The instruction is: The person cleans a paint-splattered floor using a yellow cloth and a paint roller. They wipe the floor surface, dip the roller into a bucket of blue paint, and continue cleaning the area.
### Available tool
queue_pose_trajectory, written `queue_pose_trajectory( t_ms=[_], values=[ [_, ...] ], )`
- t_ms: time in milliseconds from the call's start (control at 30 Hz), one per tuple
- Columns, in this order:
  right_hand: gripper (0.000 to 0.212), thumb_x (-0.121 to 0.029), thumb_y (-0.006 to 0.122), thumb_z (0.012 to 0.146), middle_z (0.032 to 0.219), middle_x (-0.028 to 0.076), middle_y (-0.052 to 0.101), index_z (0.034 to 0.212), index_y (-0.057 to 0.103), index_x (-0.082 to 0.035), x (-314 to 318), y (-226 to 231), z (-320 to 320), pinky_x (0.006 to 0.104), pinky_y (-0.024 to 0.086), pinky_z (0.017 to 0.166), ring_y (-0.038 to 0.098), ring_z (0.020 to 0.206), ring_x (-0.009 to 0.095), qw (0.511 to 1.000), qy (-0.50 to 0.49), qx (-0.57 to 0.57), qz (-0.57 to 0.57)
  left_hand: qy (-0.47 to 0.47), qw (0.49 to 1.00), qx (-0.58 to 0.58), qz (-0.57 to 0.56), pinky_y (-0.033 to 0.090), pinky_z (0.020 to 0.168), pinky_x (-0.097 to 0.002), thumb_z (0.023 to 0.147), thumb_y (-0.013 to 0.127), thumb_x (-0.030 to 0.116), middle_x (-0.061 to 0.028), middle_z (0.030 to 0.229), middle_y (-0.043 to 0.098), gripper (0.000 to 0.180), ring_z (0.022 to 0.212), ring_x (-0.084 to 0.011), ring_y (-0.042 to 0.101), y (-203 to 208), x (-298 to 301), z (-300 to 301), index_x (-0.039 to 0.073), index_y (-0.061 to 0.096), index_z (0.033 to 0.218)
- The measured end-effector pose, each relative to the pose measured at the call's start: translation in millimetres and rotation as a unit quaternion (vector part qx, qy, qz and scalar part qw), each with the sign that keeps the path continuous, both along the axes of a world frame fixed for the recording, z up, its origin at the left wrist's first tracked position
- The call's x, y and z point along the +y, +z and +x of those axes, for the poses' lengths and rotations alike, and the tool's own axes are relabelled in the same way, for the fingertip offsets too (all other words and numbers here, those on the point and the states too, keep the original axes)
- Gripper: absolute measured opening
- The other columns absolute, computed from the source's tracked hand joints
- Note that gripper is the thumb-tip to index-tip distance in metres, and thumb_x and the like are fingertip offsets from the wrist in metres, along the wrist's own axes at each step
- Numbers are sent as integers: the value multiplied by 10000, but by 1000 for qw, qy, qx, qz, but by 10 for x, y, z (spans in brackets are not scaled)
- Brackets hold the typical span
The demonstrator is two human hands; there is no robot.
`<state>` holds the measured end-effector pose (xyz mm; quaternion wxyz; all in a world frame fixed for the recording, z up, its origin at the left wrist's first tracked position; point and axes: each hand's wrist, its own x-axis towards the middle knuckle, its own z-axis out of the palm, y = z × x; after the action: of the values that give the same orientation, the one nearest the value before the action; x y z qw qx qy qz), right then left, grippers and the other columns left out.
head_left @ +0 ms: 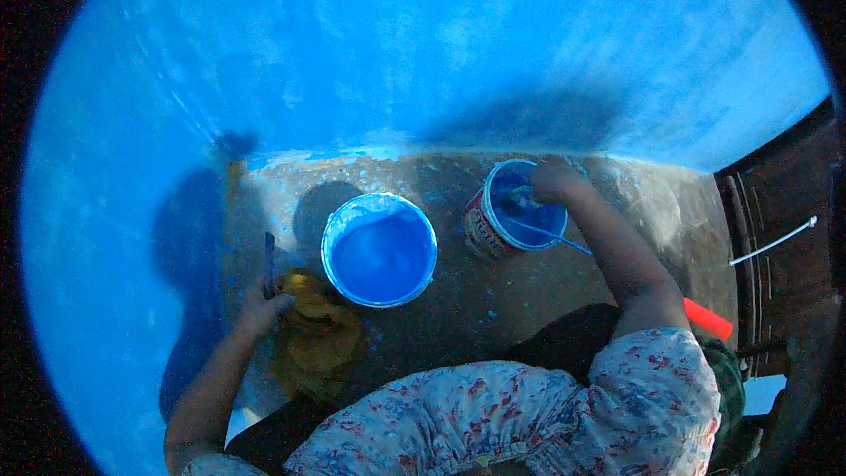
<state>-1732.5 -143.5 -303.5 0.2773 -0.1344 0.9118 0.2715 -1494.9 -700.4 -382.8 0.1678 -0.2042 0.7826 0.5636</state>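
Note:
My left hand [258,307] is closed round a narrow, dark, flat tool [270,256] that points away from me; its exact kind is too dim to make out. Beside that hand lies a crumpled yellow-brown cloth or sack [319,326]. An open bucket of blue paint [379,251] stands upright between my hands. My right hand [557,183] is closed at the far right rim of a second, tilted bucket [486,229], with its fingertips hidden. Blue paint coats this bucket's inside. A thin blue rod or wire handle [551,234] crosses its near side.
A blue-painted wall [397,53] curves round the left and far sides. The grey floor [467,300] has blue paint spots. To the right are a red cylinder [708,319], a white rod [775,241] and dark wooden boards [793,194].

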Motion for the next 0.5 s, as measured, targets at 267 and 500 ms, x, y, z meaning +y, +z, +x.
queue_pose_trajectory(
  t_ms=[267,500],
  values=[
    [467,-504,679,828,867,131,721,874,747,-44,92,744,418,382,551,635,680,712,233,961,-189,-12,-204,-29,998,39,-31,527,678,-348,750,755,71,-44,892,623,415,758,-182,621,29,121,-79,17,591,1128],
    [453,-514,691,817,785,114,723,857,757,-68,534,312,426,398,549,652,685,629,233,968,16,174,-183,-15,1000,-8,-21,514,785,-341,747,759,63,-65,979,648,409,856,-189,629,189,232,-139,25,606,1124]
  ],
)
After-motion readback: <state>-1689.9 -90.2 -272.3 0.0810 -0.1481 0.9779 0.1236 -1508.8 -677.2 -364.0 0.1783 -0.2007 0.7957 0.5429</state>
